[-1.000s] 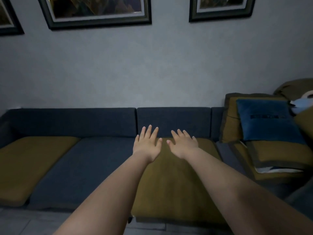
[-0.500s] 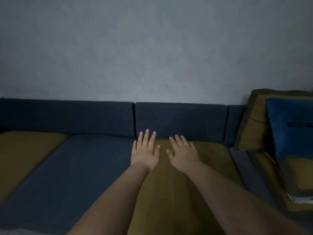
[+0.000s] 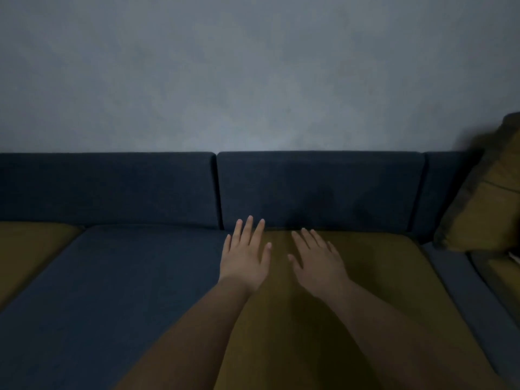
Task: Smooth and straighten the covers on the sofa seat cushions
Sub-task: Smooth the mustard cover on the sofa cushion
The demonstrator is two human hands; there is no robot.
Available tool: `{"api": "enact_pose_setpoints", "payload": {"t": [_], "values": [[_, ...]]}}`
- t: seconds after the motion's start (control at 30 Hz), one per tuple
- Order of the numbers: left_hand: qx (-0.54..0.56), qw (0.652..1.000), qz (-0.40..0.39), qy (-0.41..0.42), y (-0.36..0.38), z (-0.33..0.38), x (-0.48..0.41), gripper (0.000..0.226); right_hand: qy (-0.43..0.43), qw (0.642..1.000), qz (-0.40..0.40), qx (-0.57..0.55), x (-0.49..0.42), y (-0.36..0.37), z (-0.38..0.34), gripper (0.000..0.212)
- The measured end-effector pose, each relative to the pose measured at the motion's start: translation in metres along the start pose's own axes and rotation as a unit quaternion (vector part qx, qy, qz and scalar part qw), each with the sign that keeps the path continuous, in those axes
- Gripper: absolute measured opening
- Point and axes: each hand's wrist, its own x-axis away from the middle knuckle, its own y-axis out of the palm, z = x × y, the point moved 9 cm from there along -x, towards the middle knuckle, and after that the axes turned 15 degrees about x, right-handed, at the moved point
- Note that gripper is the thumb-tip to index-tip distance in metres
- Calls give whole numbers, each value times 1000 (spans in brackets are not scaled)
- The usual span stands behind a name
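Both hands, left hand (image 3: 244, 258) and right hand (image 3: 319, 261), lie flat with fingers spread at the rear of the mustard seat cushion (image 3: 380, 299), just before the backrest (image 3: 320, 190); smoothing underway; next, likely sweep outward.

The sofa (image 3: 318, 187) fills the lower half of the frame, its dark blue back across the middle. On the seat lie a mustard cushion (image 3: 394, 277) under my flat palms, a blue cushion (image 3: 112, 291) to its left, and another mustard one (image 3: 25, 249) at the left edge. A mustard pillow (image 3: 486, 209) leans at right.
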Motion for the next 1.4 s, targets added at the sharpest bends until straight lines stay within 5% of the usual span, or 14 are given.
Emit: {"api": "enact_pose_setpoints", "payload": {"t": [0.63, 0.87, 1.0, 1.13, 1.2, 1.3, 1.4], "values": [[3, 1000, -7, -13, 178, -177, -174, 56, -33, 998, 32, -52, -218, 191, -24, 60], [55, 988, 126, 64, 165, -181, -269, 59, -5, 972, 211, -102, -301, 161, -26, 60], [88, 977, 187, 45, 184, -210, -288, 58, 21, 963, 249, -97, -328, 188, -24, 63], [54, 995, 59, -52, 269, -266, -282, 55, -13, 995, 97, -35, -347, 290, -37, 61], [36, 993, -30, -105, 309, -288, -275, 55, -33, 999, 13, -9, -350, 333, -46, 80], [32, 992, -43, -118, 316, -294, -280, 55, -25, 1000, -2, -5, -357, 344, -46, 86], [16, 990, -59, -124, 309, -289, -279, 55, -34, 999, -16, -9, -357, 338, -45, 67]]}}
